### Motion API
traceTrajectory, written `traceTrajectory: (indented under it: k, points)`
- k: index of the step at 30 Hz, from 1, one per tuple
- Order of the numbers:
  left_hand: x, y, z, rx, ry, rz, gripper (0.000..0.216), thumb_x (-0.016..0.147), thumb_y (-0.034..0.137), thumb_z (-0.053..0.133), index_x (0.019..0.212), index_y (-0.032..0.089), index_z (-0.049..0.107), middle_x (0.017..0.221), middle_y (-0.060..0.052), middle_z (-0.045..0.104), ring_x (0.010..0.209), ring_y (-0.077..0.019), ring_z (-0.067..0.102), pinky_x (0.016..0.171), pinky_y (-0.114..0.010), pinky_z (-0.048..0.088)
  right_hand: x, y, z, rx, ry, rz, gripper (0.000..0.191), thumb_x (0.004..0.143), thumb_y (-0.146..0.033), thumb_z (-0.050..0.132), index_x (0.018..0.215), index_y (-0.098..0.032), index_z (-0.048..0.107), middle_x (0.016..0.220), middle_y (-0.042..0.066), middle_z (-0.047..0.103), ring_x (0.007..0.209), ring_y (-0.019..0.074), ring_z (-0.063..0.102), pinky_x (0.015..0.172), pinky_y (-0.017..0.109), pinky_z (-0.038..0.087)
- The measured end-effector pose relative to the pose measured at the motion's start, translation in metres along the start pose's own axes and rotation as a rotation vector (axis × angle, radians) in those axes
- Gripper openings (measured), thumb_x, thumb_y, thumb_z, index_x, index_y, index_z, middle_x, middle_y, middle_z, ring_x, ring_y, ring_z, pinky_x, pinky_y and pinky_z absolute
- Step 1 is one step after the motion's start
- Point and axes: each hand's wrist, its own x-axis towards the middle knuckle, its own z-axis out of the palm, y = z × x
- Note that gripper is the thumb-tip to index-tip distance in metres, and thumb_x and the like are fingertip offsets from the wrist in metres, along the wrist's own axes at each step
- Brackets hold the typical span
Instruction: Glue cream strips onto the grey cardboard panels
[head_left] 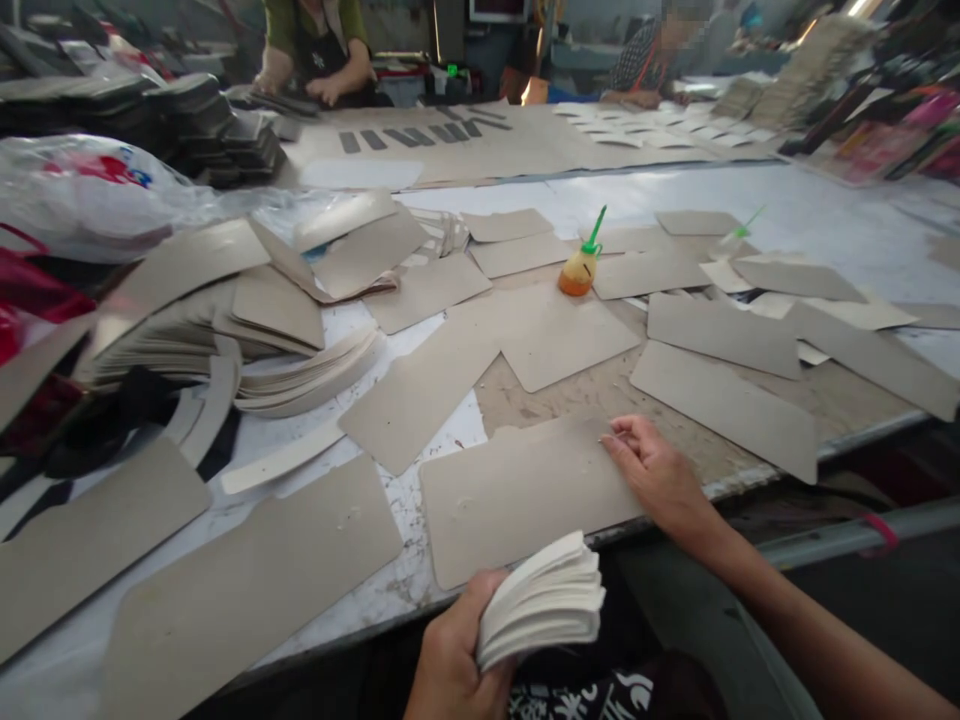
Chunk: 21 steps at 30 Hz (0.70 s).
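Observation:
My left hand point(454, 655) is closed around a thick stack of white strips point(546, 600), held below the table's front edge. My right hand point(654, 470) rests on the right end of a grey card panel point(517, 500) that lies at the table's near edge. Its fingers are curled together, the tips pinching at the panel's upper right corner. Whether a small piece sits between the fingertips is not clear. More grey card panels point(720, 400) lie scattered flat around it.
An orange glue bottle with a green nozzle point(581, 265) stands mid-table. Curved card stacks point(300, 370) and a plastic bag point(82, 195) sit at the left, dark stacks point(202, 125) behind. Two other people work at the far side point(319, 50). The table edge point(862, 435) runs on the right.

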Motion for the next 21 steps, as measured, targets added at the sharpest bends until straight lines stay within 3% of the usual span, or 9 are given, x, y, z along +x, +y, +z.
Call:
traceTrajectory:
  k: [3, 6, 7, 9, 11, 13, 17, 21]
  points:
    - [0.005, 0.008, -0.007, -0.118, 0.013, -0.19, 0.029, 0.08, 0.047, 0.054, 0.083, 0.019, 0.059, 0.067, 0.002, 0.05, 0.063, -0.0105, 0.043, 0.06, -0.021, 0.036, 0.005, 0.002, -0.003, -0.114, 0.061, -0.121, 0.025, 0.087, -0.037, 0.046, 0.1, -0.019, 0.055, 0.083, 0.007, 0.065, 0.07, 0.0204, 0.061, 0.065, 0.031, 0.045]
    - [0.006, 0.011, -0.013, -0.323, -0.027, -0.347, 0.037, 0.077, 0.055, 0.056, 0.083, 0.018, 0.056, 0.054, 0.008, 0.033, 0.049, -0.0068, 0.029, 0.047, -0.02, 0.025, 0.002, -0.008, -0.01, -0.196, 0.182, -0.274, 0.031, 0.086, -0.039, 0.048, 0.104, -0.016, 0.058, 0.098, 0.012, 0.061, 0.082, 0.023, 0.057, 0.077, 0.037, 0.043]
    - [0.006, 0.012, -0.015, -0.406, -0.051, -0.394, 0.038, 0.078, 0.055, 0.055, 0.085, 0.018, 0.055, 0.052, 0.009, 0.029, 0.046, -0.0058, 0.024, 0.045, -0.02, 0.021, -0.002, -0.016, -0.012, -0.164, 0.161, -0.286, 0.031, 0.086, -0.039, 0.048, 0.104, -0.016, 0.059, 0.1, 0.012, 0.06, 0.084, 0.0225, 0.056, 0.078, 0.036, 0.044]
    - [0.005, 0.014, -0.017, -0.555, -0.082, -0.447, 0.037, 0.08, 0.054, 0.054, 0.088, 0.017, 0.054, 0.049, 0.01, 0.03, 0.043, -0.0044, 0.021, 0.043, -0.02, 0.017, -0.014, -0.036, -0.011, 0.006, -0.035, -0.24, 0.028, 0.088, -0.041, 0.047, 0.1, -0.019, 0.061, 0.097, 0.009, 0.061, 0.079, 0.0189, 0.056, 0.071, 0.031, 0.045]
    - [0.004, 0.017, -0.018, -0.635, -0.1, -0.452, 0.033, 0.081, 0.05, 0.054, 0.086, 0.017, 0.053, 0.047, 0.009, 0.034, 0.041, -0.0035, 0.022, 0.043, -0.02, 0.018, -0.029, -0.059, -0.003, 0.238, -0.33, -0.169, 0.026, 0.089, -0.041, 0.048, 0.095, -0.02, 0.061, 0.088, 0.005, 0.062, 0.075, 0.0154, 0.056, 0.064, 0.025, 0.045]
    - [0.003, 0.019, -0.018, -0.661, -0.126, -0.441, 0.031, 0.082, 0.048, 0.054, 0.084, 0.017, 0.053, 0.044, 0.009, 0.036, 0.038, -0.0032, 0.024, 0.042, -0.019, 0.021, -0.043, -0.08, 0.011, 0.445, -0.513, -0.132, 0.023, 0.085, -0.039, 0.054, 0.092, -0.018, 0.061, 0.084, 0.003, 0.061, 0.075, 0.0138, 0.056, 0.066, 0.023, 0.045]
    - [-0.002, 0.019, -0.016, -0.68, -0.152, -0.434, 0.029, 0.081, 0.046, 0.055, 0.082, 0.017, 0.052, 0.041, 0.008, 0.041, 0.035, -0.0038, 0.029, 0.041, -0.019, 0.026, -0.061, -0.101, 0.038, 0.766, -0.673, -0.043, 0.025, 0.084, -0.04, 0.057, 0.079, -0.016, 0.056, 0.063, -0.004, 0.051, 0.052, 0.0077, 0.048, 0.053, 0.021, 0.04]
    - [-0.006, 0.014, -0.013, -0.79, -0.141, -0.447, 0.026, 0.08, 0.042, 0.058, 0.079, 0.017, 0.051, 0.04, 0.009, 0.041, 0.034, -0.0033, 0.028, 0.04, -0.019, 0.026, -0.068, -0.102, 0.047, 0.763, -0.687, -0.044, 0.025, 0.087, -0.04, 0.053, 0.08, -0.016, 0.055, 0.058, -0.006, 0.047, 0.048, 0.0062, 0.043, 0.05, 0.02, 0.036]
